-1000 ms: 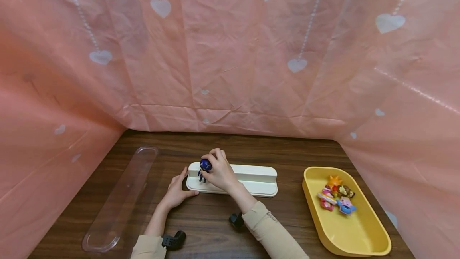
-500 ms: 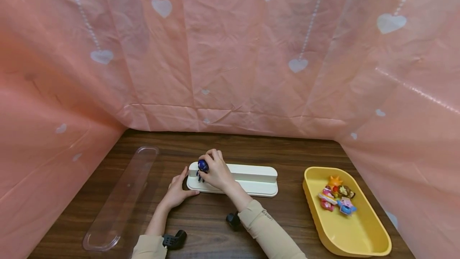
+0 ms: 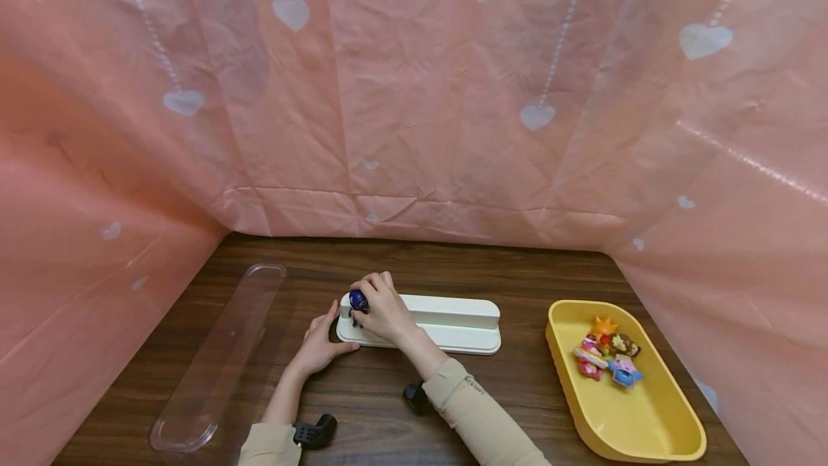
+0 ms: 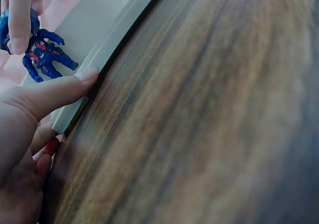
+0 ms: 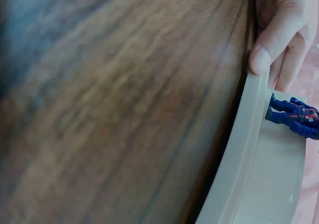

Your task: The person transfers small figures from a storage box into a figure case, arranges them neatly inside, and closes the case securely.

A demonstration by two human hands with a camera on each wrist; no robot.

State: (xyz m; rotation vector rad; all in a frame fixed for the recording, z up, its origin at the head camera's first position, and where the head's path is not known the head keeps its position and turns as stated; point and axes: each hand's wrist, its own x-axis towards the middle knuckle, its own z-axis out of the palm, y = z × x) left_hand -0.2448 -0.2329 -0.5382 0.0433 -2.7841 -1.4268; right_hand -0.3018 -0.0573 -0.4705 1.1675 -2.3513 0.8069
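Note:
A white two-step display stand (image 3: 456, 337) lies lengthwise on the brown table. My left hand (image 3: 315, 348) holds its left end, thumb along the front edge and fingers round the side. With thumb and fingers, my right hand (image 3: 388, 316) pinches the head of a small dark-blue toy figure (image 3: 359, 300). The figure is over the stand's left end, legs downward, close to the lower step. Red and white markings show on its blue body (image 4: 47, 55) in the left wrist view. Its head is partly hidden by the right fingers.
To the right stands a yellow tray (image 3: 669, 408) with several small colourful toy figures (image 3: 608, 351) in it. A long clear plastic cover (image 3: 220, 358) lies on the left of the table. Pink curtain with hearts (image 3: 414, 92) encloses the table's back and sides.
My right hand has shifted a little to the left and lower with the toy figure, toward the stand's left end. The left hand has stayed in place on the stand.

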